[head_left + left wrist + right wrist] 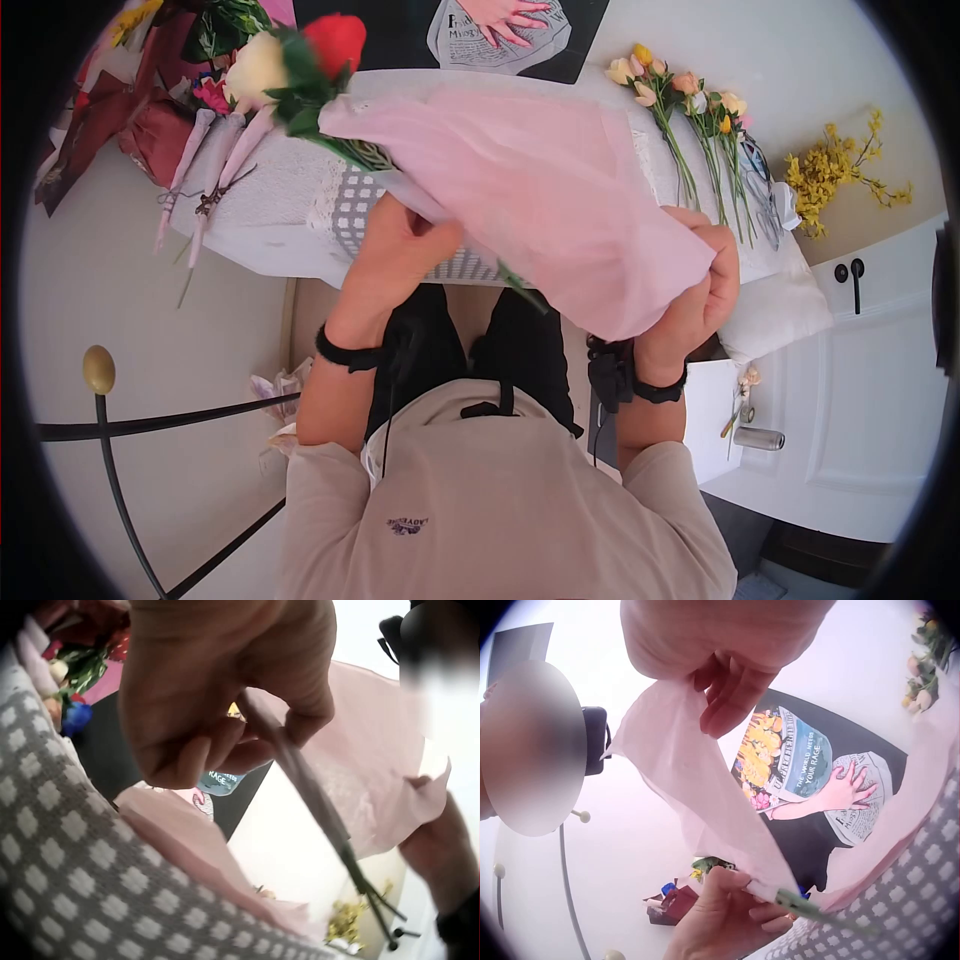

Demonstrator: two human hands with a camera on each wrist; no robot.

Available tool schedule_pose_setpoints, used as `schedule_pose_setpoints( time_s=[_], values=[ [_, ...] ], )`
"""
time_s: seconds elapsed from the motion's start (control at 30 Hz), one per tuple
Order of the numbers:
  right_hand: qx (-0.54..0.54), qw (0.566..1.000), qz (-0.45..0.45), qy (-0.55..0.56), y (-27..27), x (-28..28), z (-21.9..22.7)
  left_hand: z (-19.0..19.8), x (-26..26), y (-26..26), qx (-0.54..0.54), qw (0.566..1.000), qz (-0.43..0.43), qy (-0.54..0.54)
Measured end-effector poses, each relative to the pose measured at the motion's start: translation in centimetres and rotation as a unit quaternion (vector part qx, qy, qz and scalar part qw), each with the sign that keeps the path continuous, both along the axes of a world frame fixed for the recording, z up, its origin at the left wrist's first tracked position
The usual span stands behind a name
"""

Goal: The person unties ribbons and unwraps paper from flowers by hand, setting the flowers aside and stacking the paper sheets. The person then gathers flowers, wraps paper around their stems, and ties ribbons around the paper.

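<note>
My left hand (395,255) grips a wrapped stem bundle in the head view. A red rose (335,45) and a cream rose (255,70) stand out at its upper left, with green leaves below them. Pink wrapping paper (540,180) spreads from the bundle toward the right. Its lower right corner is pinched by my right hand (700,285), which holds the sheet stretched out. Bare green stems (364,881) poke from the wrapped lower end in the left wrist view. The right wrist view shows the paper (694,765) hanging from my right fingers, above my left hand (727,915).
Wrapped flowers (215,170) lie on the white-covered table (260,240) at left, near a dark red bouquet (150,140). Loose roses (690,110), scissors (765,195) and yellow sprigs (830,170) are at right. A poster (400,35) stands behind; a black metal rail (170,425) is lower left.
</note>
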State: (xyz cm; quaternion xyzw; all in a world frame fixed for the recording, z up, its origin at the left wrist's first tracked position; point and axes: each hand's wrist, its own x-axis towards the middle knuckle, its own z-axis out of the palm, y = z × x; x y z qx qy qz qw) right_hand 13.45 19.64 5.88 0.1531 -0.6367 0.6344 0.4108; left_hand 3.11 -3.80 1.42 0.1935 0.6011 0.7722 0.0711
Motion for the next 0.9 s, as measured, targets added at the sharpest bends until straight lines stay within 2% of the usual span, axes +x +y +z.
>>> schedule_pose_setpoints(
  time_s=[0.07,0.13,0.27,0.33,0.47,0.53,0.57,0.63,0.67,0.73,0.77,0.83,0.87,0.9],
  values=[
    [-0.013,1.0,0.002,-0.013,0.5,-0.1,-0.2,0.3,0.3,-0.4,0.031,0.999,0.004,-0.029],
    [-0.044,0.998,-0.011,-0.054,0.2,-0.1,0.0,0.4,0.2,-0.9,0.091,0.986,0.063,-0.126],
    [-0.059,0.994,-0.015,-0.094,0.4,-0.3,0.1,-1.8,-2.2,-1.3,0.155,0.98,0.066,-0.107],
    [-0.07,0.988,-0.012,-0.137,0.5,-0.4,0.4,-0.3,-2.0,0.0,0.119,0.979,0.14,-0.089],
    [-0.072,0.984,-0.042,-0.158,1.4,-0.8,0.1,1.5,-2.2,1.0,0.048,0.993,0.105,-0.012],
    [-0.073,0.979,-0.055,-0.18,2.4,-1.3,-0.2,1.3,-3.5,0.0,-0.019,0.999,-0.007,0.05],
    [-0.074,0.979,-0.056,-0.181,2.8,-1.6,-0.3,1.4,-4.0,-0.5,-0.02,0.999,-0.009,0.049],
    [-0.097,0.975,-0.049,-0.192,3.4,-2.2,-0.4,2.2,-5.1,-1.6,-0.106,0.992,-0.071,0.01],
    [-0.098,0.976,-0.047,-0.19,3.5,-2.3,-0.5,2.6,-5.4,-2.2,-0.107,0.992,-0.069,0.013],
    [-0.082,0.978,-0.063,-0.181,3.7,-2.3,-0.6,3.1,-5.8,-3.0,-0.111,0.986,-0.107,-0.068],
    [-0.083,0.978,-0.062,-0.181,3.7,-2.4,-0.8,3.1,-5.5,-2.7,-0.112,0.986,-0.106,-0.069],
    [-0.089,0.982,-0.056,-0.157,3.6,-2.6,-1.2,3.1,-4.6,-1.6,-0.004,0.989,-0.037,-0.146],
    [-0.089,0.982,-0.056,-0.158,3.7,-2.8,-1.4,3.4,-4.5,-0.7,-0.005,0.988,-0.037,-0.148],
    [-0.078,0.983,-0.064,-0.151,3.7,-3.1,-1.6,3.9,-4.6,0.4,0.063,0.987,-0.001,-0.149]
  ],
)
